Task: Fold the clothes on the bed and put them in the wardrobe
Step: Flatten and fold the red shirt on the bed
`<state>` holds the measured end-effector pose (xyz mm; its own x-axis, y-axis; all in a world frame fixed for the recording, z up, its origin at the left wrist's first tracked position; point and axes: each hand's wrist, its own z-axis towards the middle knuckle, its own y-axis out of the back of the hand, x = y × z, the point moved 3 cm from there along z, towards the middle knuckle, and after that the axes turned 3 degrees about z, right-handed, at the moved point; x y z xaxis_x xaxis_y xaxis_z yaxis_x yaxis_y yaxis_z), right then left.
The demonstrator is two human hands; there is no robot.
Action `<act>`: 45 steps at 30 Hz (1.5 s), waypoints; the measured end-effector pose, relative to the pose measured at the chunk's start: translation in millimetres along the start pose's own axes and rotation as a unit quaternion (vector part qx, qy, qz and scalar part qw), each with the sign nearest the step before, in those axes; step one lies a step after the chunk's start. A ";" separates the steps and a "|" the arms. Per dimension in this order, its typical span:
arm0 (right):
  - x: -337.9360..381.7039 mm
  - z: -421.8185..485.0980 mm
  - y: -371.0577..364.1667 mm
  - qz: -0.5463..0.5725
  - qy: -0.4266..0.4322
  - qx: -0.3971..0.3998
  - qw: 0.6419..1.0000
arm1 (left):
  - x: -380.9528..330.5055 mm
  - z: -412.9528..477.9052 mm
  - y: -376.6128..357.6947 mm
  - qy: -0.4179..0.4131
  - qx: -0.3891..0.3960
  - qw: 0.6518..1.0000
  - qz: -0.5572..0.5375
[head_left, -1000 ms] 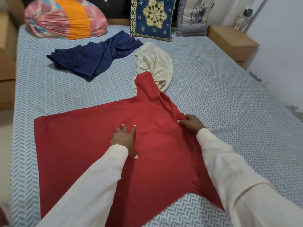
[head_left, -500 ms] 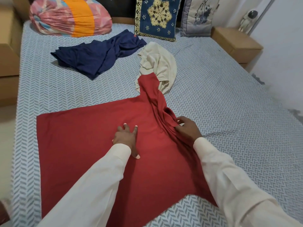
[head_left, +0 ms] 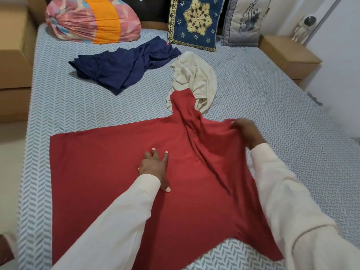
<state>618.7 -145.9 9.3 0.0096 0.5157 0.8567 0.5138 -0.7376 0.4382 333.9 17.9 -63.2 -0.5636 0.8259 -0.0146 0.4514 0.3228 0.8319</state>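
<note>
A red shirt (head_left: 109, 172) lies spread flat on the bed (head_left: 272, 106), one sleeve reaching up toward the pillows. My left hand (head_left: 155, 168) presses flat on the middle of the shirt with fingers spread. My right hand (head_left: 245, 133) grips the shirt's right edge near the shoulder and lifts it, so folds run from there across the cloth. A crumpled cream garment (head_left: 196, 78) lies just beyond the red sleeve, partly under it. A dark blue garment (head_left: 124, 69) lies crumpled farther back on the left.
A pink and orange bundle (head_left: 91, 20), a blue embroidered cushion (head_left: 194, 20) and a grey cushion (head_left: 245, 20) line the headboard. A wooden bedside table (head_left: 288, 55) stands at the right. Brown cardboard boxes (head_left: 13, 61) stand at the left of the bed.
My right hand has moved rightward and away from me, pulling the gripped edge of the red shirt outward. My left hand has stayed pressed on the shirt.
</note>
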 end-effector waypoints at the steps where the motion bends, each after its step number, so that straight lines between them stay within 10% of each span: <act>1: -7.7 9.9 20.8 0.082 -0.022 -0.060 0.995 | 0.7 -0.5 -0.7 0.002 0.003 1.000 -0.002; 9: -83.4 28.0 108.1 -0.116 -0.182 -0.186 0.959 | -1.5 4.0 -2.7 0.002 0.005 1.000 -0.005; 13: -102.3 -9.8 80.7 -0.069 -0.284 -0.072 0.954 | -2.8 3.5 -2.7 0.003 0.004 1.000 -0.002; 17: -112.9 -10.2 72.1 -0.115 -0.244 -0.045 0.962 | -2.6 2.9 -2.5 0.005 0.004 1.000 0.005; 23: -116.8 -3.1 101.8 0.053 -0.133 -0.231 0.962 | -4.4 3.8 -2.7 0.007 0.003 1.000 0.010; 27: -141.0 -34.7 98.7 -0.067 -0.284 -0.103 0.951 | -6.0 4.1 -4.8 0.011 -0.009 1.000 0.011; 32: -162.4 -94.3 65.3 -0.217 -0.245 -0.032 0.944 | -6.0 -1.4 -9.3 0.006 -0.024 1.000 0.012; 41: -189.9 -136.1 113.8 -0.099 -0.225 -0.284 0.927 | -5.2 -14.3 -19.2 0.020 -0.050 0.998 -0.023; 45: -196.4 -158.7 93.8 -0.083 -0.212 -0.266 0.937 | -6.8 -16.5 -26.0 0.028 -0.072 0.997 -0.031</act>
<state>528.8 -385.5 -74.7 0.3646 0.6868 0.6288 0.0398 -0.6862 0.7264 314.7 -3.7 -75.5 -0.6265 0.7783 -0.0416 0.3131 0.3002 0.9010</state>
